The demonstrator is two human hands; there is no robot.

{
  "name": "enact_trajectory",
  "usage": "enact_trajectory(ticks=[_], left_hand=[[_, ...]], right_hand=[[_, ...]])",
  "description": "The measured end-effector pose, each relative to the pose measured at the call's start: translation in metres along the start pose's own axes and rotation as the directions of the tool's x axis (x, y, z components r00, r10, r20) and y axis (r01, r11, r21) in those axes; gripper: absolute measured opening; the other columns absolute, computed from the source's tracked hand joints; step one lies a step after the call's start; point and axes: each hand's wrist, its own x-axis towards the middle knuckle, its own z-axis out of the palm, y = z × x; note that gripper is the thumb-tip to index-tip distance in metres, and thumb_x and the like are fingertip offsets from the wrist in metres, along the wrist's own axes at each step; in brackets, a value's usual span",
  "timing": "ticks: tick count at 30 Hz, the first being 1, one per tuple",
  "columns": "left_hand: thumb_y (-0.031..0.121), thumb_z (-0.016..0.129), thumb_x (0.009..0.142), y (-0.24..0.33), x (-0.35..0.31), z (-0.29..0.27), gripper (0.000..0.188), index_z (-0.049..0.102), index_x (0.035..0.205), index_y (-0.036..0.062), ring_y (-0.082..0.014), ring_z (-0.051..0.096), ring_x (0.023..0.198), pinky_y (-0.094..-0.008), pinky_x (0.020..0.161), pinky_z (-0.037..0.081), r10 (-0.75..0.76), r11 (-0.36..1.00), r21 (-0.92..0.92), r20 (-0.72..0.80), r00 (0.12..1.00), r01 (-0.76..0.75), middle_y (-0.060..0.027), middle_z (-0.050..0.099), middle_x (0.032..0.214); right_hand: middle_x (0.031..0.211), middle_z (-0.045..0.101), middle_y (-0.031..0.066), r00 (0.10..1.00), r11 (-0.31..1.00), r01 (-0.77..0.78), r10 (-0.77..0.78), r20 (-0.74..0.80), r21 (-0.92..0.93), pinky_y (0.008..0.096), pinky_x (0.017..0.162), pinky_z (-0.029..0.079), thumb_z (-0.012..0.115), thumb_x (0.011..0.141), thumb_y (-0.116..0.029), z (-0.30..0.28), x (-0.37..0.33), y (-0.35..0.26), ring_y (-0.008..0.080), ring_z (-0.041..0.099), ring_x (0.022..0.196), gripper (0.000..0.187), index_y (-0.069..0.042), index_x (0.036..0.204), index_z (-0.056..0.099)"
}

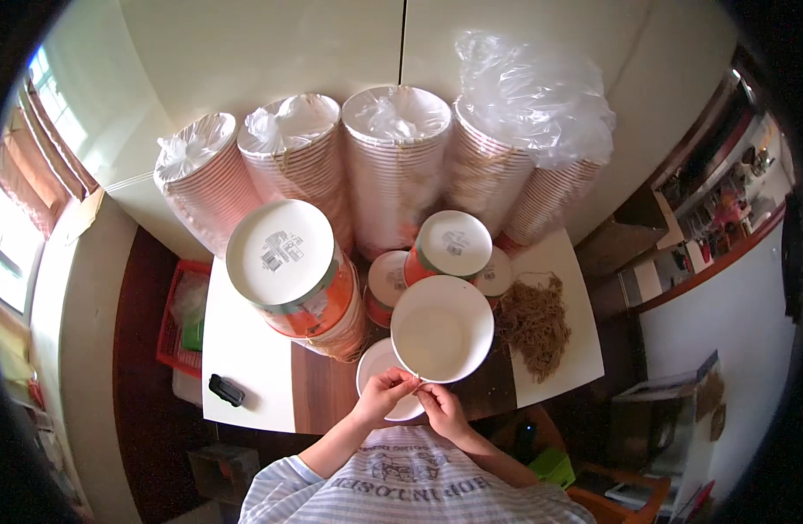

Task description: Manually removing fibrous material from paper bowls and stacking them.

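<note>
A white round paper tub [443, 327] faces me with its mouth up, at the near middle of the table. My left hand [386, 395] and my right hand [443, 410] meet at its near rim, fingertips closed in a pinch. A tiny pale bit shows between them; whether they grip it or the rim itself I cannot tell. Partly under this tub and my fingers is another white tub [375, 367]. Right of it lies a heap of thin brown strands [537, 327], like twine.
Upside-down orange printed tubs stand behind, a tall stack [279, 249] at left and a smaller one [454, 244] in the middle. Several tall bagged stacks of tubs [397, 166] line the back. A black object [226, 390] lies front left; a red basket [170, 327] sits beyond the table's edge.
</note>
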Motion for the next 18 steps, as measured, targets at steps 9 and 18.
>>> enact_trajectory(ticks=[9, 18], left_hand=[[0.009, 0.058, 0.081, -0.004, 0.003, 0.0, 0.008, 0.057, 0.083, 0.001, -0.0081, 0.052, 0.074, -0.0207, 0.07, 0.042, 0.007, 1.0, -0.022, -0.03, 1.0, -0.008, -0.0009, 0.057, 0.078], [0.007, 0.059, 0.079, 0.002, 0.005, 0.003, 0.005, 0.057, 0.08, 0.0018, -0.0061, 0.05, 0.072, -0.0194, 0.067, 0.04, 0.006, 0.999, -0.051, -0.118, 0.993, -0.013, 0.0006, 0.056, 0.077]], right_hand=[[0.066, 0.058, 0.012, 0.997, 0.965, 0.068, -0.072, -0.008, -0.253, 0.0319, 0.051, 0.045, 0.053, 0.078, -0.009, 0.002, 0.005, -0.007, 0.0246, 0.059, 0.058, 0.007, -0.002, 0.076, 0.054], [0.056, 0.055, 0.0104, 0.961, 0.804, 0.261, -0.27, 0.064, -0.534, 0.0351, 0.044, 0.043, 0.054, 0.071, -0.007, 0.002, 0.004, -0.008, 0.0275, 0.056, 0.05, 0.001, -0.007, 0.07, 0.054]])
